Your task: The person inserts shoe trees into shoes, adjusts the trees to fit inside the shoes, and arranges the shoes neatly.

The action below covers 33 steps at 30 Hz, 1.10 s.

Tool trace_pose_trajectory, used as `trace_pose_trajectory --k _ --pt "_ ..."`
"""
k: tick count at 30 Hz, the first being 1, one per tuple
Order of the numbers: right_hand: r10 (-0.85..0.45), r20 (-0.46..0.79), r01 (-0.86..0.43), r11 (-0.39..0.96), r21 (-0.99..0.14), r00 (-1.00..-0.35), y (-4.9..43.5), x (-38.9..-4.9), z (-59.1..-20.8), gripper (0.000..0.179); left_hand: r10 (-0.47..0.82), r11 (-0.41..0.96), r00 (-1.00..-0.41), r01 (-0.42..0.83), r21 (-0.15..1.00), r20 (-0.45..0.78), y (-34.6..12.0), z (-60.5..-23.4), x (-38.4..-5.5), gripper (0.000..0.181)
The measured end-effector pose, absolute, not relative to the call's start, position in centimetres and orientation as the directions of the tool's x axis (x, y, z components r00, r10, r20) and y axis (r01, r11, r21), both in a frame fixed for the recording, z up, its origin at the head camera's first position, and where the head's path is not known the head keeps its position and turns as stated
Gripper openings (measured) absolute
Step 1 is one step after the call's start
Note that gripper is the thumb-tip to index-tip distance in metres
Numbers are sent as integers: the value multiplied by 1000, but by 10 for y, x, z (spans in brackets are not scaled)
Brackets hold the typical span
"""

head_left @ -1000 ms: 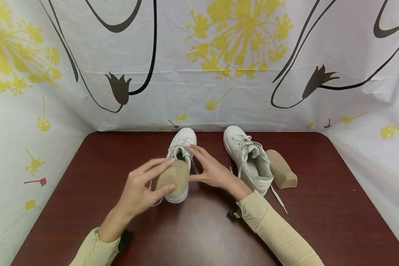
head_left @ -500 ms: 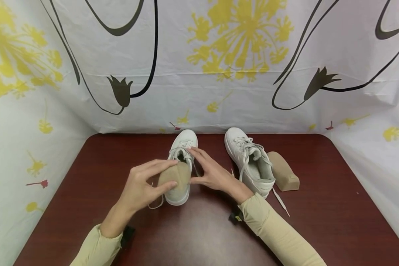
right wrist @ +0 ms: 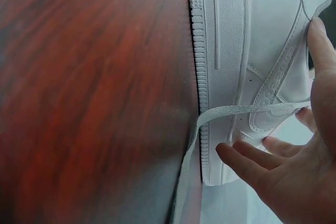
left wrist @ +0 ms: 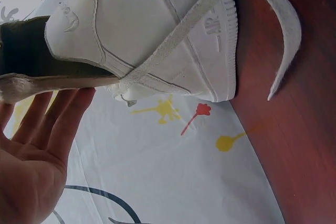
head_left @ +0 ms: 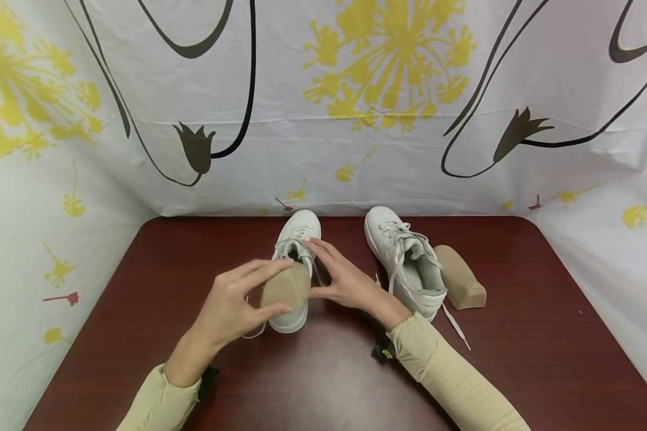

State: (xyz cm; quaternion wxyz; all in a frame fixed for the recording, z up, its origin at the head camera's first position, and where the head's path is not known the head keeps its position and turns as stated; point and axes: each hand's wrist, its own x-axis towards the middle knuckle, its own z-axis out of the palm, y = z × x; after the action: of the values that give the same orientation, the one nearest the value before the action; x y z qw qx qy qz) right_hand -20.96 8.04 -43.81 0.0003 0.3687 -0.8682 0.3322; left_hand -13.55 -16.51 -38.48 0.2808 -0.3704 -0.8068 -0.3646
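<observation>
My left hand [head_left: 232,305] holds a beige, hollow moulded shoe insert [head_left: 282,288] between thumb and fingers, over the opening of a white sneaker [head_left: 296,224]. In the left wrist view the insert's pale rim [left wrist: 52,83] and dark hollow lie at the sneaker's collar, with my fingers [left wrist: 72,121] along its edge. My right hand [head_left: 347,281] rests against the same sneaker's right side. The right wrist view has the thumb at the collar of the sneaker [right wrist: 226,51] and the extended fingers [right wrist: 247,166] against its side, near a loose lace [right wrist: 231,110].
To the right stands a second white sneaker [head_left: 374,236] with its opening bare. Another beige shoe insert [head_left: 455,275] lies beside it, and a loose lace [head_left: 455,326] trails toward the front. A patterned white cloth [head_left: 323,167] surrounds the dark red table [head_left: 544,341].
My left hand and the shoe insert have shifted slightly right over the sneaker's opening. My right hand stays against the sneaker's side. The head view has moved a little.
</observation>
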Motion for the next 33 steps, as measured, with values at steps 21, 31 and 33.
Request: trace_pose_trajectory --k 21,31,33 --pt "-642 252 -640 488 -593 -724 82 -208 -442 101 460 510 -637 760 403 619 -171 -399 -142 68" --pt "-646 260 -644 475 -600 -718 82 -210 -442 102 535 359 -558 830 427 634 -178 -396 -149 58" --pt "-644 257 -639 475 -605 -721 82 -211 -440 102 545 376 -566 824 424 618 -179 -395 -152 62"
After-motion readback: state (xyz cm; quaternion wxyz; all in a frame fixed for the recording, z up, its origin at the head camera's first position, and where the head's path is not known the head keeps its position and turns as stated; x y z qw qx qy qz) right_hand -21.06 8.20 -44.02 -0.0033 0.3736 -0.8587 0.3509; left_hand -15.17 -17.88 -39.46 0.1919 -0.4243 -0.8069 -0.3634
